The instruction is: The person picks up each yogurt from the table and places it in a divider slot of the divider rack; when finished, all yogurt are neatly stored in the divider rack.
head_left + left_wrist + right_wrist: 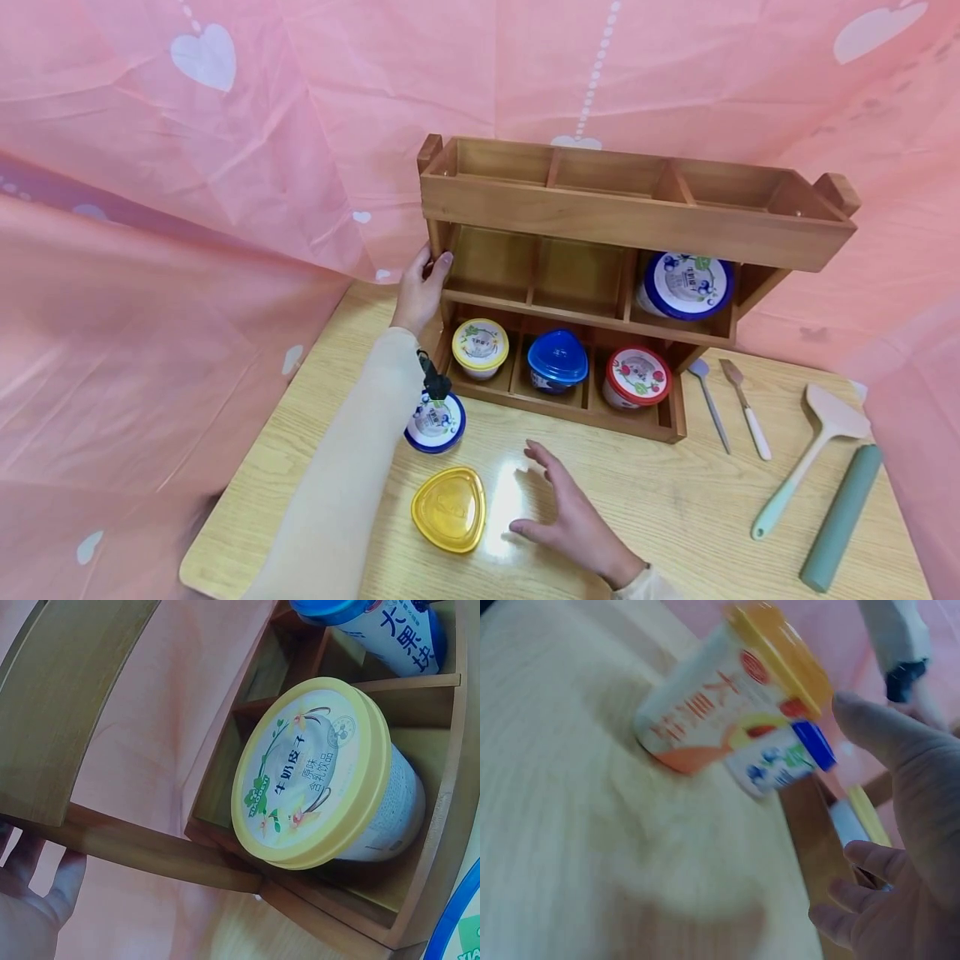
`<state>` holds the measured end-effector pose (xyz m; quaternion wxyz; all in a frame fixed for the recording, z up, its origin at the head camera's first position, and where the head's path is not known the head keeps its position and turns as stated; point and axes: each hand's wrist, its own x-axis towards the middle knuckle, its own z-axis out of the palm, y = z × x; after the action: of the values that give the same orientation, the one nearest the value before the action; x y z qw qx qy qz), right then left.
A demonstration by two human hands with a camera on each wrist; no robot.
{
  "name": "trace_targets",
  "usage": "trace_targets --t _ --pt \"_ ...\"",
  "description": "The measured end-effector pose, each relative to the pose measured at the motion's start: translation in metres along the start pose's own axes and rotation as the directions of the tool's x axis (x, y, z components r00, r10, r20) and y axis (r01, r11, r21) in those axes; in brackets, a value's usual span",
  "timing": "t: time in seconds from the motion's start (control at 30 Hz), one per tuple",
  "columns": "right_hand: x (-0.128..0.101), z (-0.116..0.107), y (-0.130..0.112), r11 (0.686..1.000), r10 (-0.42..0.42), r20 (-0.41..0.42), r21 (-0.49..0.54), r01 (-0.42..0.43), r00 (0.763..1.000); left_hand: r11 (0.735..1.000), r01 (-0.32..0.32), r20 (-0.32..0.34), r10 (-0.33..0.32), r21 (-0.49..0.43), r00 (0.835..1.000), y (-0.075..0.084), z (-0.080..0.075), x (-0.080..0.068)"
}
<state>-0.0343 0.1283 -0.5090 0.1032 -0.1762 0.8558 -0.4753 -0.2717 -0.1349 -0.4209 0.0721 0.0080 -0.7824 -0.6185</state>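
Observation:
My left hand (420, 293) holds the left upright of a wooden rack (637, 218), its thumb in front and fingers passing behind the wood. In the left wrist view, its fingers (66, 883) show at the rack's side piece. My right hand (573, 525) hovers over the table with thumb and fingers spread, holding nothing. Just left of it stands a tub with a translucent yellow lid (450, 510); the right wrist view shows its orange-and-white side (705, 701). Behind that is a blue-rimmed tub (438, 425), partly hidden by my left wrist.
On the rack's bottom tier sit a yellow-lidded tub (480, 346), a blue-lidded cup (558, 360) and a red-lidded tub (637, 377). Another blue-rimmed tub (688, 286) occupies the middle tier. To the right lie two slim spatulas, a wide turner (813, 454) and a green roller (842, 518).

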Motion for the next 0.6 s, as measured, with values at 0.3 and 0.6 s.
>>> trace_targets --t 0.3,0.6 --pt "-0.001 0.03 -0.009 0.999 -0.01 0.146 0.048 0.003 0.989 1.0 -0.003 -0.002 0.003 0.005 1.0 0.0 0.0 -0.001" --pt "0.005 0.048 -0.01 0.993 -0.066 0.205 0.105 0.045 0.977 1.0 0.012 0.002 -0.012 0.008 1.0 0.0 0.0 -0.002"
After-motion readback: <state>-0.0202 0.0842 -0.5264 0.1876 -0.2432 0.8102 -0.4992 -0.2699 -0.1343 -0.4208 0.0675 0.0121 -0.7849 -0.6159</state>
